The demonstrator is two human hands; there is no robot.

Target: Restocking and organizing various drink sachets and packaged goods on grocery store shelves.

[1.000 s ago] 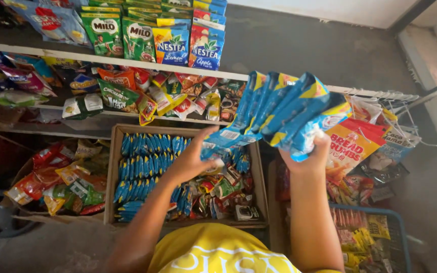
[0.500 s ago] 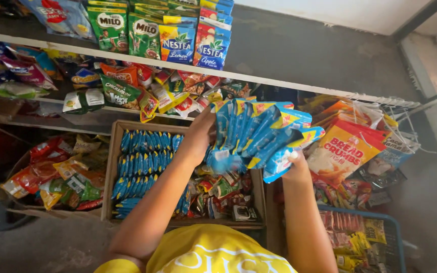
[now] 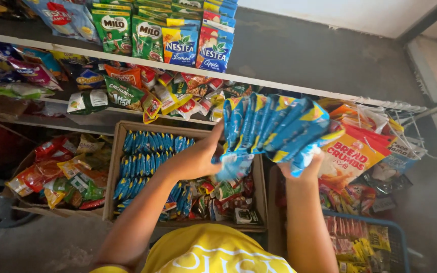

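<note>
Here my right hand [image 3: 307, 169] is closed around the bottom of a fanned bundle of blue sachets [image 3: 274, 126], gripping them from below so they spread upward and to the left like a hand of cards, each with a yellow corner. My left hand [image 3: 198, 156] is on the bundle's left side, fingers curled against the outermost sachet and the thumb pointing up, pinching the lower edge where one pale blue packet hangs down. The bundle is held in the air above the right end of a cardboard box [image 3: 115, 167], which sits below the shelf. In the box's left half lie rows of the same blue sachets [image 3: 145, 162], packed side by side; its right half holds mixed small packets [image 3: 218, 194] in green, red and yellow. Just right of my right hand an orange breadcrumb bag [image 3: 352, 156] hangs with other bags from wire hooks [image 3: 395, 106]. Below it a blue basket [image 3: 395, 232] holds more snack packs. Left of the box, a bin [image 3: 26, 162] carries red and orange packets. Above everything a white shelf [image 3: 259, 81] bears green drink-mix pouches [image 3: 130, 33] and yellow and blue tea pouches [image 3: 198, 48], with assorted sachets tucked beneath it. My yellow shirt [image 3: 211, 255] fills the bottom edge.
</note>
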